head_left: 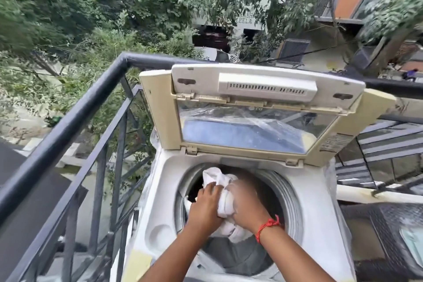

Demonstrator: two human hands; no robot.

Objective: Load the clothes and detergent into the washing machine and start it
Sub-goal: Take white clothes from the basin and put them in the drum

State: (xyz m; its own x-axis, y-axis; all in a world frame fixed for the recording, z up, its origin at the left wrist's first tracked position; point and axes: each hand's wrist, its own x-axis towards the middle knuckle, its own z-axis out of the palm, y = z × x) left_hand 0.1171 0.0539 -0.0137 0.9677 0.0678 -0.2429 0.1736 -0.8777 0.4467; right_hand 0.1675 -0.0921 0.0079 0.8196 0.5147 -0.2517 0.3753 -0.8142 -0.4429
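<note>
A top-loading washer [164, 224] stands on a balcony, its lid [258, 107] folded up and back at 12 o'clock of the drum opening. The lid's glass pane faces the camera and shows blurry reflections. The drum [290, 192] is a round opening with a ribbed grey rim, dark inside.

Both hands are over the drum, holding a bundle of white cloth [219, 181]. The left hand [206, 206] sits at 9 o'clock of the bundle, its fingers [211, 189] curled over the fabric and gripping it. The right hand [247, 204] is at 3 o'clock of the bundle, pressed against it, with its fingers wrapped into the cloth; the fingertips are hidden by the fabric. A red thread [266, 226] is tied round the right wrist. The cloth bunches up above the hands toward 12 o'clock and hangs below them toward 6 o'clock, inside the drum's rim. Something dark lies in the drum just at 9 o'clock of the left hand, too shadowed to tell what it is.

A black metal railing [75, 121] runs from 7 o'clock up to a corner at 11 o'clock of the washer, then on behind the lid. Beyond it are trees [91, 7] and a building [320, 30] at 1 o'clock. A clear plastic cover clings to the washer's sides.
</note>
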